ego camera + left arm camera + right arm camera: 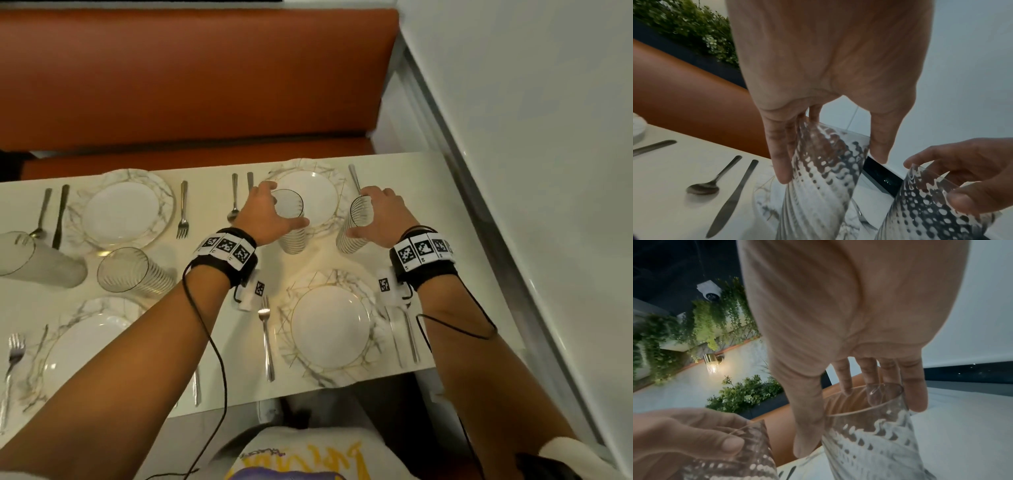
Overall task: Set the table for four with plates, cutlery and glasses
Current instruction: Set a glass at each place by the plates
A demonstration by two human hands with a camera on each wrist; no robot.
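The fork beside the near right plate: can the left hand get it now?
Probably not at once. The fork lies uncovered below the left wrist, but the left hand is gripping a glass, so it must first put that down.

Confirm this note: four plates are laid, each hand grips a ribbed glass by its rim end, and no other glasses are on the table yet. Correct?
Not quite. The head view shows two more glasses at the table's left side. The rest holds: left hand and right hand each grip a ribbed glass.

Black wristbands with coded tags; thin black cables
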